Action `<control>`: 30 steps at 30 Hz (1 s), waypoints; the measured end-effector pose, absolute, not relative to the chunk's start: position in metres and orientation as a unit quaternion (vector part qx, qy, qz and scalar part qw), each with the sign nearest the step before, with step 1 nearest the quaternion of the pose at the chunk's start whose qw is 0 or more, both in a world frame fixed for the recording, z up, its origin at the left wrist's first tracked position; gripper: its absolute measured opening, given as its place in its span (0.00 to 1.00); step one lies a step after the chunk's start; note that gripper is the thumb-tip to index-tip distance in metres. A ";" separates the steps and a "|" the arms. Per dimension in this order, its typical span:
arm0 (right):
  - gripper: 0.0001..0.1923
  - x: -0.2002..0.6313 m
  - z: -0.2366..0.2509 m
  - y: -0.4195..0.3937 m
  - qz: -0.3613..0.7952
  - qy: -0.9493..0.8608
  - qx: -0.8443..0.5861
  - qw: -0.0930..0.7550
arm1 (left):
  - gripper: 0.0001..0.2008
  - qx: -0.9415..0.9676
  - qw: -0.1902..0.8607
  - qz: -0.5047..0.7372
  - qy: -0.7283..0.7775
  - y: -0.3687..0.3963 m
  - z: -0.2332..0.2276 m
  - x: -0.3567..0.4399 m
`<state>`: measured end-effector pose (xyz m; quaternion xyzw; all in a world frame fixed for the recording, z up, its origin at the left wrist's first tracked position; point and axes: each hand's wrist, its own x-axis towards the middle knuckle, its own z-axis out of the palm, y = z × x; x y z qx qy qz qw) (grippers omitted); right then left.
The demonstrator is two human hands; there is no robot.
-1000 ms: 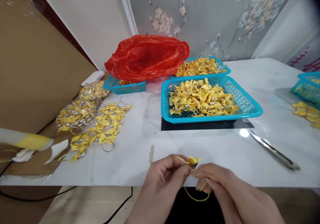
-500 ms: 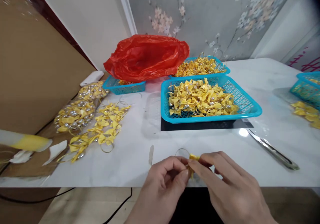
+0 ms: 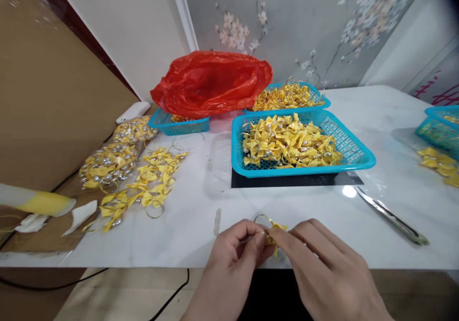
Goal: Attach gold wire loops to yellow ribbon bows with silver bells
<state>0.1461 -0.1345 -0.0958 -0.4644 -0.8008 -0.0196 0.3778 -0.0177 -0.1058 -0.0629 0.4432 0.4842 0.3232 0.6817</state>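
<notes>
At the table's front edge, my left hand and my right hand meet around one small yellow ribbon bow with a thin gold loop. My left thumb and forefinger pinch it from the left, while my right fingers close on its other side. The loop stands up above the fingertips, and most of the bow is hidden behind them. Beyond the hands, a blue basket holds a heap of similar yellow bows with silvery beads. Finished-looking bows of the same kind lie in rows to the left.
Metal tweezers lie to the right. Behind are a red plastic bag over a small blue basket and another blue basket of bows. Bagged bows and a yellow-and-white roll are at left; another basket stands far right.
My left thumb and fingers have shifted slightly up and closer around the bow. The gold loop has turned a little to the right. The bow stays between both hands.
</notes>
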 end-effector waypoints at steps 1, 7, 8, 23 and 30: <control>0.15 0.143 -0.097 -0.135 -0.018 -0.788 -0.474 0.392 | 0.13 0.457 0.672 0.317 0.490 -0.106 -0.062 -0.018; 0.15 0.133 -0.099 -0.137 -0.036 -0.762 -0.506 0.403 | 0.14 0.471 0.652 0.325 0.497 -0.108 -0.063 -0.020; 0.16 0.134 -0.098 -0.137 -0.038 -0.765 -0.505 0.398 | 0.14 0.456 0.660 0.336 0.493 -0.108 -0.063 -0.019; 0.19 0.129 -0.104 -0.134 0.057 -0.765 -0.484 0.422 | 0.08 0.497 0.610 0.312 0.532 -0.104 -0.063 -0.014; 0.08 0.140 -0.101 -0.135 0.180 -0.651 -0.503 0.540 | 0.12 0.402 0.688 0.377 0.473 -0.109 -0.070 -0.017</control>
